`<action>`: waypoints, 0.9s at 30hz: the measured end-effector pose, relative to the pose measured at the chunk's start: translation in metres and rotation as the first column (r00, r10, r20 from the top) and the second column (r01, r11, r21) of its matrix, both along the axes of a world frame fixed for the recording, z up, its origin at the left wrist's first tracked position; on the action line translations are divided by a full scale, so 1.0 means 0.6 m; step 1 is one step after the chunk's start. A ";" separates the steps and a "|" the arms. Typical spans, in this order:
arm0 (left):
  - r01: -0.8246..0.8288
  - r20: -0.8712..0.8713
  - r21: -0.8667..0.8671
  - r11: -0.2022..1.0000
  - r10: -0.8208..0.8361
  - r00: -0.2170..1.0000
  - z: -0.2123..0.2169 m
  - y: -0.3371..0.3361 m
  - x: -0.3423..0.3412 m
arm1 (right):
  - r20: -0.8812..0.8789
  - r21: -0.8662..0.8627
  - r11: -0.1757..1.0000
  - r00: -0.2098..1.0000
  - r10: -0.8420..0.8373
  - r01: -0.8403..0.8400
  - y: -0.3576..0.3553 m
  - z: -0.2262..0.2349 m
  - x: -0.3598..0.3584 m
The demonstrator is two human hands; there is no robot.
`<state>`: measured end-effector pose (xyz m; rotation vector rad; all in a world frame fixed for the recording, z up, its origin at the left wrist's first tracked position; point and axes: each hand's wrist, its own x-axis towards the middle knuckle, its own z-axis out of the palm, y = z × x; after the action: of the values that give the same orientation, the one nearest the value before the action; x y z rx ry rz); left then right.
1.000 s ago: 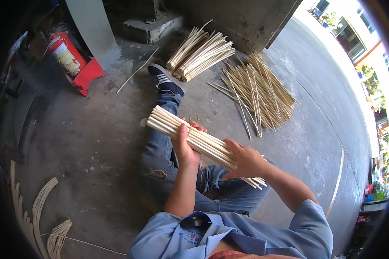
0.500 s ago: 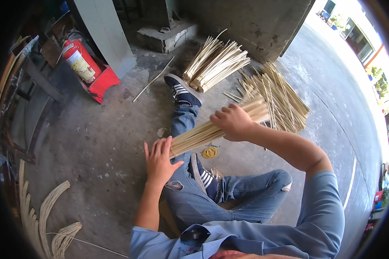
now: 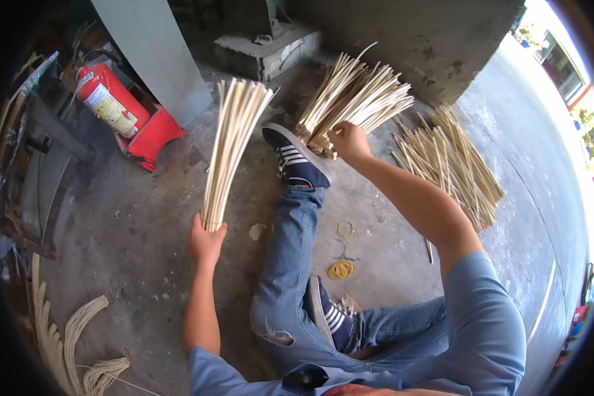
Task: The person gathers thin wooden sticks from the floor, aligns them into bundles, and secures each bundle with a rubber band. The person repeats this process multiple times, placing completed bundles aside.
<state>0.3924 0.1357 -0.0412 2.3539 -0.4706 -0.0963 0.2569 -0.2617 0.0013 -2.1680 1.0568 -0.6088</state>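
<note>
My left hand [image 3: 206,241] is closed around the lower end of a bundle of thin, pale wooden sticks [image 3: 232,142]. The bundle stands almost upright over the floor, its top fanning out slightly. My right hand [image 3: 350,141] reaches forward past my shoe, its fingers curled beside the butt ends of more stick bundles [image 3: 369,99] lying on the floor. Whatever those fingers may hold is hidden. Right of that hand lies a loose pile of sticks [image 3: 452,168]. Yellow rubber bands [image 3: 341,269] sit on the floor between my legs, with a few loose bands [image 3: 348,231] just beyond.
My outstretched leg [image 3: 289,247] and striped shoe [image 3: 298,157] lie between the hands. A red fire extinguisher [image 3: 113,102] in a red stand [image 3: 155,135] is at left, beside a grey pillar [image 3: 153,56]. Pale coiled strands [image 3: 82,323] lie lower left. A concrete block [image 3: 270,56] stands ahead.
The stick bundle has swung from lying across my leg to nearly upright on the left, now in my left hand. My right hand has let go of it and moved forward to the floor bundles.
</note>
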 end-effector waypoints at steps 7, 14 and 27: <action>-0.112 -0.013 0.106 0.988 0.115 0.993 -0.022 0.001 0.112 | -0.261 0.518 0.818 0.957 -0.126 0.249 -0.034 -0.025 0.224; -0.044 -0.057 0.234 0.971 0.059 0.997 -0.062 0.036 0.142 | -0.102 0.736 0.643 0.974 -0.202 0.210 -0.071 -0.065 0.219; 0.283 -0.408 -0.828 0.484 -0.866 0.288 0.124 -0.151 -0.156 | 0.624 0.653 0.333 0.733 0.271 -0.680 0.224 0.086 -0.335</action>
<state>0.2988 0.0452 0.0333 1.0670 -0.7816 -1.1936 0.0558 -0.1271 0.0531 -1.2088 0.2492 -0.1263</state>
